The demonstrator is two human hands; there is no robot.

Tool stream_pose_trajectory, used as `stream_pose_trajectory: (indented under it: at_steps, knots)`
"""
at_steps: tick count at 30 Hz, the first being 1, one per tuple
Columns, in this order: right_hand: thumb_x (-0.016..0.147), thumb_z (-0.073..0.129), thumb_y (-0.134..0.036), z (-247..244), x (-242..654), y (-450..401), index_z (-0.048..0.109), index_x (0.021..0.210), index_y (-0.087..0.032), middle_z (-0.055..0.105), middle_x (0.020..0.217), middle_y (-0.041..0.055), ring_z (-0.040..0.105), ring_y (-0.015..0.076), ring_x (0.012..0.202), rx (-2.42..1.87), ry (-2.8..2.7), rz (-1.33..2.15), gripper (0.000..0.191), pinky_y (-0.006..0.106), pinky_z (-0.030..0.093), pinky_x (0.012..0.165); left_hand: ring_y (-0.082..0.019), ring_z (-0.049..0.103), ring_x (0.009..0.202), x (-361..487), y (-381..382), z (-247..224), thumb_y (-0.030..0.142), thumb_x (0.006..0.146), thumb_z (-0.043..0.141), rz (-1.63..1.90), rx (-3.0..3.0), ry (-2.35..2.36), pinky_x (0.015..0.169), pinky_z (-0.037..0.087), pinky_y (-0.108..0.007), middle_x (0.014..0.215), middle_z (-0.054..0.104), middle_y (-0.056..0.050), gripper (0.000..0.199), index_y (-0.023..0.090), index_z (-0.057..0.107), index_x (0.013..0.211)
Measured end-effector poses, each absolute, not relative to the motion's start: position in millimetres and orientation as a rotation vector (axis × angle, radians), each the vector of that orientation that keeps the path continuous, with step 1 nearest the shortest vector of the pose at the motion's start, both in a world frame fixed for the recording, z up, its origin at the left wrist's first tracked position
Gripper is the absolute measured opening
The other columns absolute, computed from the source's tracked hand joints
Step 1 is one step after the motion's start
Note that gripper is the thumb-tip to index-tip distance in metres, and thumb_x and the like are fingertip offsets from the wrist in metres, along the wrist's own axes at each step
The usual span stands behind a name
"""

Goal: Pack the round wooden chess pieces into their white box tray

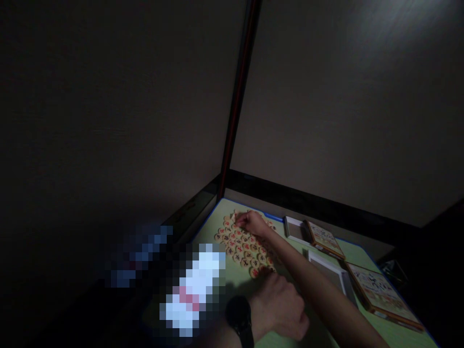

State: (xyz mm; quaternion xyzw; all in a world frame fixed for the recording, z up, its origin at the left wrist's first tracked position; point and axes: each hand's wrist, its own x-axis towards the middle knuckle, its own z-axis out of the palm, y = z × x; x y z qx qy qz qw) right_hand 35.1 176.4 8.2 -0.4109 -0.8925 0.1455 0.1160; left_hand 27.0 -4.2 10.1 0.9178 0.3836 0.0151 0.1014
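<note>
A cluster of round, pale Chinese chess pieces (238, 249) with red or dark characters lies in rows on the light-green tabletop (232, 285). At the far side of the cluster, my right hand (252, 223) pinches a piece between thumb and fingertips. My left hand (281, 304), with a dark watch (239, 314) on its wrist, is curled at the near edge of the cluster. Its fingertips are mostly hidden behind the back of the hand, so I cannot make out what they hold. The right forearm crosses over the right side of the pieces.
Right of the pieces stand two open white box trays (297, 229) and two printed box lids (380, 290). A bright, pixelated phone-like shape (194, 290) is at the table's left. Walls (326, 121) meet in a corner behind the blue-edged table.
</note>
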Motion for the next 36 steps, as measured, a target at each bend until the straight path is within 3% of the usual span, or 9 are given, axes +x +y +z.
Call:
stream_pose_trajectory:
  at_steps: [4,8,12,17,22,28,36]
  knots:
    - [0.079,0.051,-0.005,18.6,32.1,172.8,0.073,0.079,-0.016,0.072,0.078,0.0016,0.064,0.0143,0.076,-1.213,-2.698,0.262,0.025,0.021,0.04,0.068,-0.034,0.068,0.083,27.9,-3.7,7.3,0.039,0.086,0.043,0.096,2.72,1.131,0.078,0.049,-0.046,0.081,0.073,-0.019,0.045,0.009,0.076,0.091]
    - [0.084,0.053,-0.011,27.6,25.9,170.5,0.072,0.086,-0.018,0.074,0.096,0.0086,0.065,0.0206,0.092,-1.185,-2.807,0.072,0.021,0.025,0.042,0.079,-0.035,0.068,0.084,28.4,-2.3,3.0,0.04,0.085,0.045,0.08,2.732,1.11,0.078,0.048,-0.046,0.08,0.073,-0.019,0.045,0.009,0.076,0.091]
    - [0.092,0.048,-0.018,29.1,18.2,167.5,0.071,0.097,-0.015,0.071,0.107,0.0172,0.063,0.0269,0.102,-1.171,-2.903,-0.053,0.024,0.031,0.042,0.087,-0.035,0.067,0.086,27.9,-1.4,3.0,0.042,0.085,0.047,0.064,2.74,1.099,0.08,0.047,-0.045,0.081,0.072,-0.019,0.046,0.009,0.077,0.092]
    - [0.092,0.045,-0.013,28.2,16.4,164.6,0.068,0.105,-0.011,0.069,0.111,0.0216,0.061,0.0289,0.107,-1.189,-2.946,-0.09,0.026,0.033,0.042,0.09,-0.034,0.068,0.086,28.0,-2.1,3.0,0.041,0.085,0.046,0.078,2.713,1.107,0.08,0.048,-0.045,0.083,0.073,-0.018,0.045,0.009,0.077,0.091]
    - [0.088,0.052,-0.014,30.3,26.1,169.3,0.07,0.1,-0.015,0.073,0.103,0.0132,0.065,0.0226,0.096,-1.17,-2.918,0.063,0.022,0.027,0.043,0.081,-0.034,0.068,0.085,29.1,-3.1,1.2,0.039,0.086,0.046,0.106,2.74,1.129,0.082,0.048,-0.046,0.083,0.073,-0.019,0.043,0.009,0.076,0.088]
    - [0.076,0.06,-0.008,28.3,37.5,187.9,0.073,0.103,-0.019,0.076,0.091,0.0028,0.068,0.0164,0.083,-1.137,-2.837,0.331,0.033,0.022,0.044,0.07,-0.03,0.068,0.083,28.8,-1.4,4.9,0.039,0.086,0.048,0.052,2.734,1.117,0.078,0.049,-0.044,0.081,0.072,-0.017,0.039,0.01,0.074,0.09]
    - [0.07,0.06,-0.005,22.1,48.4,202.3,0.08,0.089,-0.018,0.076,0.076,0.0002,0.068,0.0145,0.072,-1.066,-2.806,0.611,0.03,0.02,0.045,0.065,-0.027,0.067,0.078,30.0,-7.2,-0.4,0.038,0.084,0.054,0.188,2.763,1.209,0.079,0.05,-0.042,0.073,0.071,-0.014,0.033,0.011,0.074,0.083]
